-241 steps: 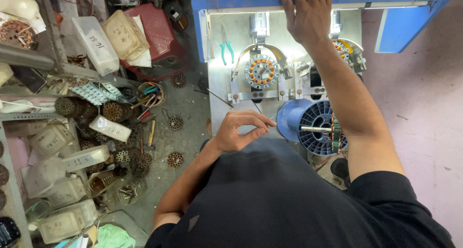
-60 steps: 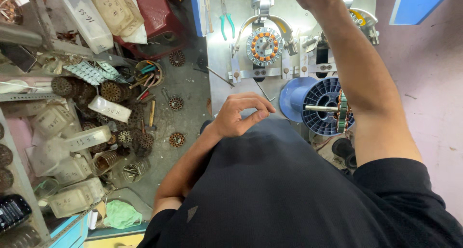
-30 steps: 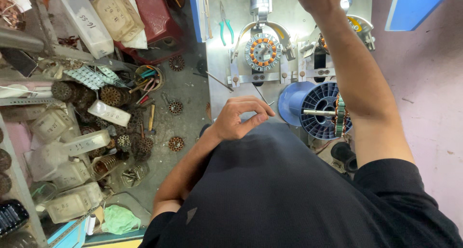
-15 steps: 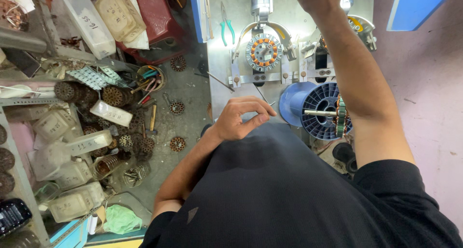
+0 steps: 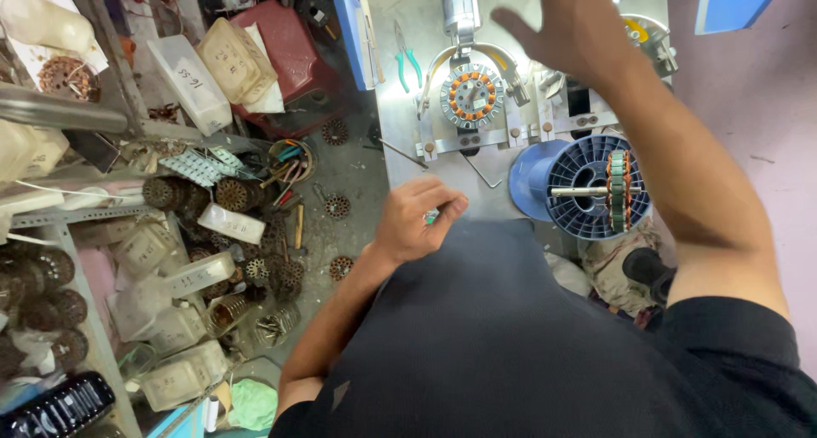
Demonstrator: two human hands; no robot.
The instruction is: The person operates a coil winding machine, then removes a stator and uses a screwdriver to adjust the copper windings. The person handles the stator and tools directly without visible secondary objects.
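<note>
Head view: left hand (image 5: 417, 221) pinched a small greenish piece; right hand (image 5: 579, 25) hovered spread beside the stator (image 5: 472, 96). Stator looked heavy, rigid; best gripped by its rim.

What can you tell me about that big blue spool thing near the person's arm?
The blue spool looks like plastic and lies on its side at the bench's near edge, below the round orange-and-silver motor part. Its ribbed round end faces the camera, spokes fanning from the middle. A metal rod runs across that end, carrying a ring of stacked plates with copper-coloured windings. The right hand is raised above, not touching it.
</note>
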